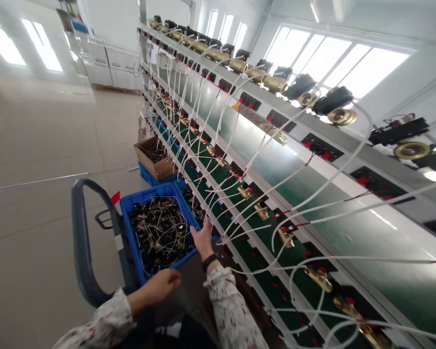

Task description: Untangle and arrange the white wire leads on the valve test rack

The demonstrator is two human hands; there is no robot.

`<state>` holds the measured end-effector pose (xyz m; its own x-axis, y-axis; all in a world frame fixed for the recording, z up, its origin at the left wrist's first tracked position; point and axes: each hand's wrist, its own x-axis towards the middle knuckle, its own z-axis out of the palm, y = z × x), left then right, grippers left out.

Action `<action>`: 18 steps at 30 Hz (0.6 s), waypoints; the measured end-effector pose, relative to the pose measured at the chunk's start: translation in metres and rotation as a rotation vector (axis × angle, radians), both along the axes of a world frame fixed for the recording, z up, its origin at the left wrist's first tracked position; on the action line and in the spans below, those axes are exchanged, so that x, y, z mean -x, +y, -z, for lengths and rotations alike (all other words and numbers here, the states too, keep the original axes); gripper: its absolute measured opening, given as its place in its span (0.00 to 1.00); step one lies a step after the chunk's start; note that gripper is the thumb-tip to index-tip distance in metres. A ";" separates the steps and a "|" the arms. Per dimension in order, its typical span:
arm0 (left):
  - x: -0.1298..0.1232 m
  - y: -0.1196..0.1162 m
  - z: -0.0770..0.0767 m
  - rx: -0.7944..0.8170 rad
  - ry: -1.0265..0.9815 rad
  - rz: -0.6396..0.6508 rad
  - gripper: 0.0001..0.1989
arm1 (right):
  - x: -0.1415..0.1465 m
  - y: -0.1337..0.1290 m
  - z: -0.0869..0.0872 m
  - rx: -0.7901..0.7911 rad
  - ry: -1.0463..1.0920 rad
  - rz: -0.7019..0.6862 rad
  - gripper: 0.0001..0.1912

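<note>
While the left hand (pixel 163 286) gripped the near rim of the blue crate (pixel 131 228) of wired valves (pixel 162 232), fingers curled over it, our right hand (pixel 202 238) lay spread on its far edge. We judged a level, two-handed hold wisest, clear of dangling white leads (pixel 240 194).

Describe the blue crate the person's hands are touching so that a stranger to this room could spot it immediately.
Find the long green test bench strung with white wires. At its near end, on a cart with a dark grey handle, sits the blue crate. Unlike the cardboard box behind it, it is heaped with dark, white-wired parts.
</note>
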<state>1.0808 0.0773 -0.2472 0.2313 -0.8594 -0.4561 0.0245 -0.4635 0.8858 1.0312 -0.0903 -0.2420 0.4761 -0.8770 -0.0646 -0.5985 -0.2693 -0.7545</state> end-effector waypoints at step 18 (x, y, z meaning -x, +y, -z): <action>-0.081 -0.018 0.054 -0.242 0.384 -0.211 0.18 | -0.059 -0.017 0.068 -0.142 -0.058 0.145 0.23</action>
